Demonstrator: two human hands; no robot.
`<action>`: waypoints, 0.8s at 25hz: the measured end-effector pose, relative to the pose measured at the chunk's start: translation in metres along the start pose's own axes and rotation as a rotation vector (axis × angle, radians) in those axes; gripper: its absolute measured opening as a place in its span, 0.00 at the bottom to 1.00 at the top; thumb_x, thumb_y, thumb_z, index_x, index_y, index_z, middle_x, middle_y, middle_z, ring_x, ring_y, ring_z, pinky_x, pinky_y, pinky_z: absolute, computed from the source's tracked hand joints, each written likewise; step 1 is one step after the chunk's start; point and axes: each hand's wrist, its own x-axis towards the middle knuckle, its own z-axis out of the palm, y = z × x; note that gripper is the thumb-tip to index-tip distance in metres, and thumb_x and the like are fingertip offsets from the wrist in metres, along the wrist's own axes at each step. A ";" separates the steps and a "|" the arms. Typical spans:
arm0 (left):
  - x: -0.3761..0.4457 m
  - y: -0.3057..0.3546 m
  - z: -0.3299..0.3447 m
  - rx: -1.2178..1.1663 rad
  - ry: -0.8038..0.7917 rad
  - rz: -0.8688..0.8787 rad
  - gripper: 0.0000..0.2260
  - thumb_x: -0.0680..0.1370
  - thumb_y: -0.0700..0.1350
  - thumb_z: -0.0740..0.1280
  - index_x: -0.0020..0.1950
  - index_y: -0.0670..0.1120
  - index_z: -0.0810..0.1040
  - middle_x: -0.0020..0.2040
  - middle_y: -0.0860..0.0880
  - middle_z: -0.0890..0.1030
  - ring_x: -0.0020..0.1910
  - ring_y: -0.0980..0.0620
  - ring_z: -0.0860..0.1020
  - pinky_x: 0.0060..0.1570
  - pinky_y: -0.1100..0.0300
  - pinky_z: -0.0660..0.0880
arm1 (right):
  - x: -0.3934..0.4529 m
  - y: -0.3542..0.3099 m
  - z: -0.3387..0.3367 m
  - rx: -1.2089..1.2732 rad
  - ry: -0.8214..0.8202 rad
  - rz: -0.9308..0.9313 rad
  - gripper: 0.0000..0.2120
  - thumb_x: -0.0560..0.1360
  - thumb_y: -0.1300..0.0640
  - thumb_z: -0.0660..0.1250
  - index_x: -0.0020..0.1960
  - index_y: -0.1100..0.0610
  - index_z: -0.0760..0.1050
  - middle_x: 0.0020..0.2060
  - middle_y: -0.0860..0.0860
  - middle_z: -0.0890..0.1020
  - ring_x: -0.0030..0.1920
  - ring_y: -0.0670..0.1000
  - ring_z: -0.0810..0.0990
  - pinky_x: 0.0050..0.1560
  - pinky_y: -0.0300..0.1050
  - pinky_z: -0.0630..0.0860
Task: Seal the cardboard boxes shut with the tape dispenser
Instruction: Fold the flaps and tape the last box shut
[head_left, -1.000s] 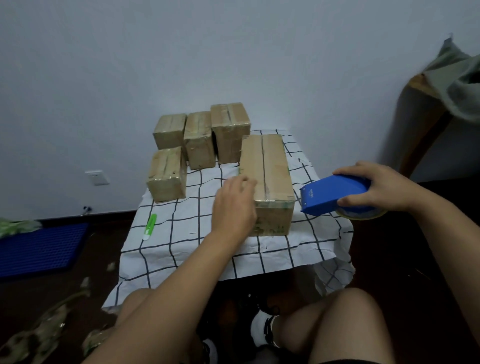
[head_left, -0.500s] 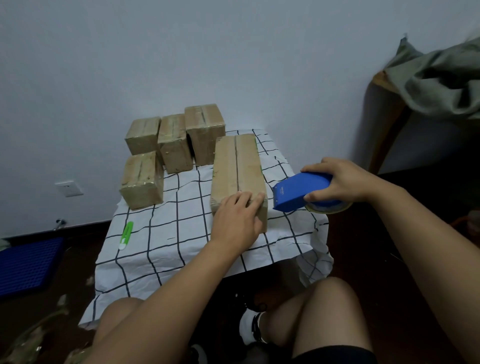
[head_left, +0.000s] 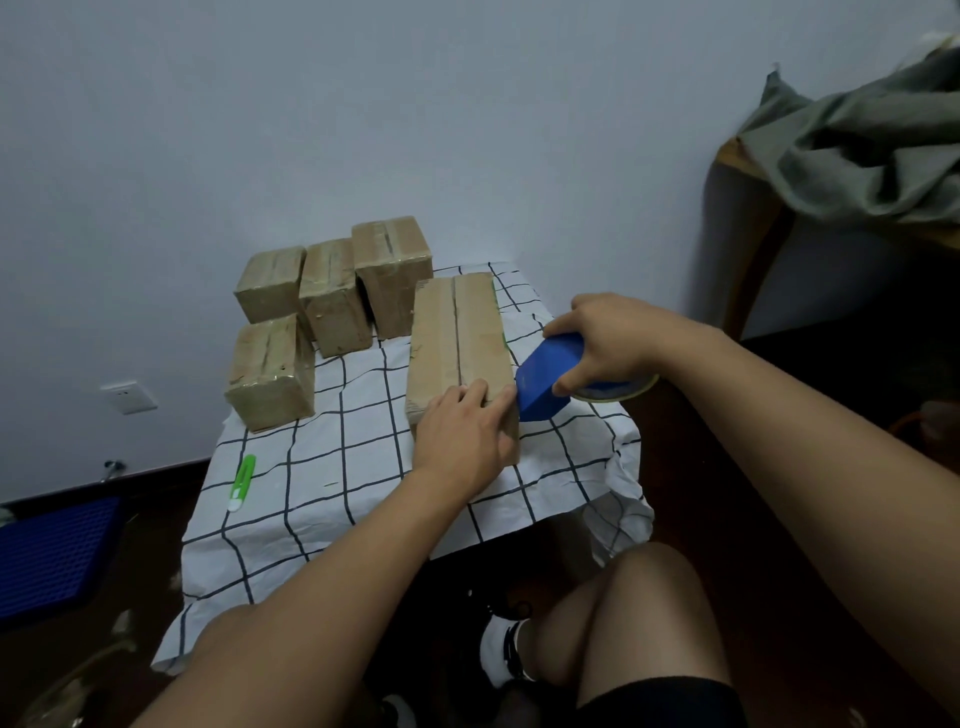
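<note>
A long cardboard box (head_left: 457, 332) lies lengthwise on the checked cloth, its top flaps meeting in an open centre seam. My left hand (head_left: 462, 434) presses flat on its near end, fingers over the top edge. My right hand (head_left: 605, 340) grips the blue tape dispenser (head_left: 548, 376), whose front tip touches the box's near right corner beside my left fingers; a tape roll (head_left: 618, 392) shows under the hand. Several smaller boxes wrapped in tape stand behind and to the left, the nearest (head_left: 270, 371) at the left.
A green and white utility knife (head_left: 242, 481) lies on the grid-patterned cloth (head_left: 337, 467) near its left edge. A wall socket (head_left: 128, 396) sits low on the wall. A blue crate (head_left: 49, 553) is on the floor at left, draped furniture (head_left: 852, 171) at right.
My right hand has brought the dispenser leftward until it meets the box's near right corner. My left hand slid from the box's side onto its near end and stays there.
</note>
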 end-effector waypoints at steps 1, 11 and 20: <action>0.000 0.001 0.000 0.013 -0.010 0.000 0.24 0.77 0.51 0.60 0.73 0.55 0.63 0.58 0.49 0.73 0.55 0.46 0.72 0.51 0.53 0.69 | -0.002 -0.002 -0.001 0.002 0.001 0.011 0.28 0.65 0.36 0.73 0.61 0.48 0.77 0.43 0.47 0.70 0.47 0.53 0.73 0.47 0.49 0.74; 0.002 -0.001 0.001 0.047 -0.046 0.045 0.25 0.75 0.52 0.63 0.72 0.54 0.66 0.57 0.47 0.75 0.51 0.43 0.74 0.46 0.52 0.73 | -0.007 -0.014 -0.002 -0.033 0.016 0.065 0.28 0.63 0.39 0.74 0.60 0.48 0.78 0.50 0.49 0.76 0.50 0.54 0.75 0.47 0.50 0.76; 0.003 0.000 -0.016 0.038 -0.198 0.030 0.29 0.77 0.54 0.62 0.76 0.55 0.58 0.65 0.48 0.70 0.61 0.44 0.70 0.55 0.52 0.70 | -0.008 -0.032 -0.014 -0.109 -0.049 0.108 0.27 0.64 0.41 0.75 0.59 0.50 0.78 0.51 0.50 0.78 0.51 0.55 0.77 0.51 0.54 0.79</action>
